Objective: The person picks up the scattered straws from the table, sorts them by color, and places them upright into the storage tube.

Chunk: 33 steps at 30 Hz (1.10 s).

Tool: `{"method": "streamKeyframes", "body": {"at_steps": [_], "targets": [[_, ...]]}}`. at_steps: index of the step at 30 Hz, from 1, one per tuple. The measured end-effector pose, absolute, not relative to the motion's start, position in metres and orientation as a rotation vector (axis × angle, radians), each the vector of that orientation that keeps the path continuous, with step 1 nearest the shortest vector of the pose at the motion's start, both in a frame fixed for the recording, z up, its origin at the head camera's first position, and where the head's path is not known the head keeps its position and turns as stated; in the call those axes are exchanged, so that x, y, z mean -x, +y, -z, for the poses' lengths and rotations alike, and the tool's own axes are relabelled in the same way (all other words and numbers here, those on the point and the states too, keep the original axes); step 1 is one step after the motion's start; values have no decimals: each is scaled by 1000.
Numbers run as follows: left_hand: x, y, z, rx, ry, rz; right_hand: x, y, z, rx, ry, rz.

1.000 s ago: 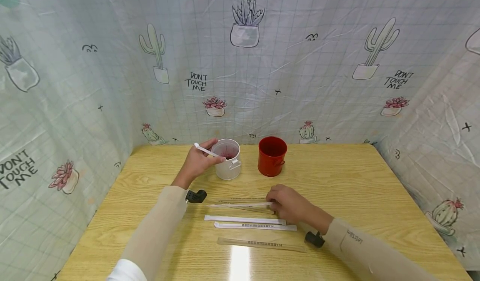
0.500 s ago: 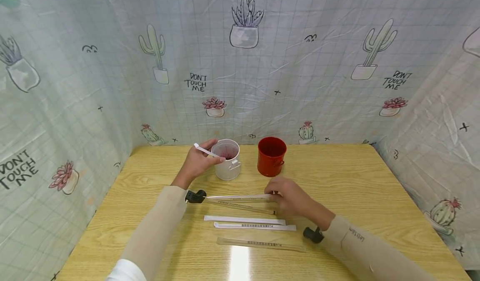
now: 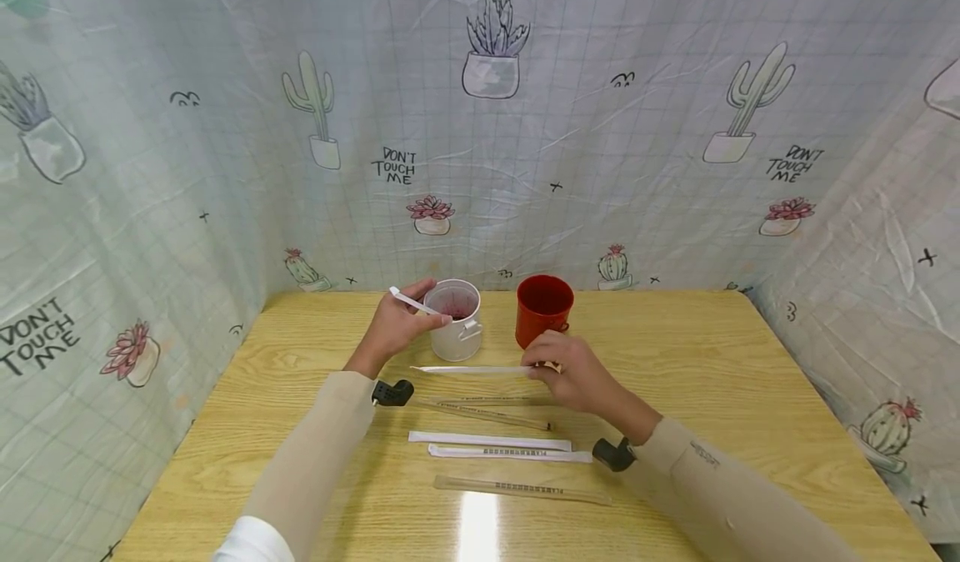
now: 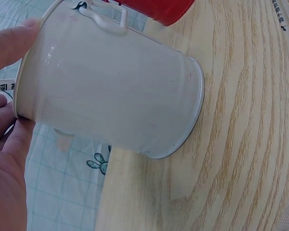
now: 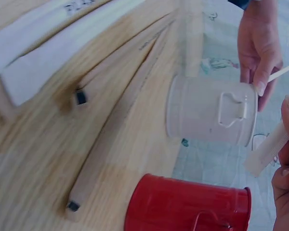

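Observation:
My left hand (image 3: pixel 397 322) grips the rim of a small white bucket (image 3: pixel 456 345), thumb on the near side. A white paper-wrapped straw (image 3: pixel 408 299) leans in that bucket, its upper end sticking out past the hand. In the left wrist view, the bucket (image 4: pixel 111 82) looks upright on the table. My right hand (image 3: pixel 577 374) pinches another white paper-wrapped straw (image 3: pixel 472 369) by its right end, holding it sideways just in front of the buckets. Close behind that hand stands a red bucket (image 3: pixel 532 324), partly covered by it.
Two brown-wrapped straws (image 3: pixel 487 414) lie crossed on the wooden table (image 3: pixel 697 362). Nearer are two white-wrapped straws (image 3: pixel 495 440) and a single brown-wrapped straw (image 3: pixel 525 488). A patterned curtain (image 3: pixel 645 145) hangs behind and at both sides.
My right hand has lifted the white-wrapped straw from among the brown ones and carried it away from me, toward the buckets. The left hand has stayed on the white bucket.

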<state>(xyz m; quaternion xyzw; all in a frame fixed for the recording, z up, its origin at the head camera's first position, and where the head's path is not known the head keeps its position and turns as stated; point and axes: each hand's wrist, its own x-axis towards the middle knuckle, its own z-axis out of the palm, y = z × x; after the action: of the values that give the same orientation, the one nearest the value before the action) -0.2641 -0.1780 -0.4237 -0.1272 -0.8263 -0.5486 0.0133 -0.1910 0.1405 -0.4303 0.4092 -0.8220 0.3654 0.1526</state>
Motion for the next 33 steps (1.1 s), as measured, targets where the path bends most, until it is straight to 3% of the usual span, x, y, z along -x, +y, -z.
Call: {"method": "streamKeyframes", "body": {"at_steps": [33], "targets": [[263,-180,427,384,-2578,1672,222,88,403,-1074,-2260,-1339]]}}
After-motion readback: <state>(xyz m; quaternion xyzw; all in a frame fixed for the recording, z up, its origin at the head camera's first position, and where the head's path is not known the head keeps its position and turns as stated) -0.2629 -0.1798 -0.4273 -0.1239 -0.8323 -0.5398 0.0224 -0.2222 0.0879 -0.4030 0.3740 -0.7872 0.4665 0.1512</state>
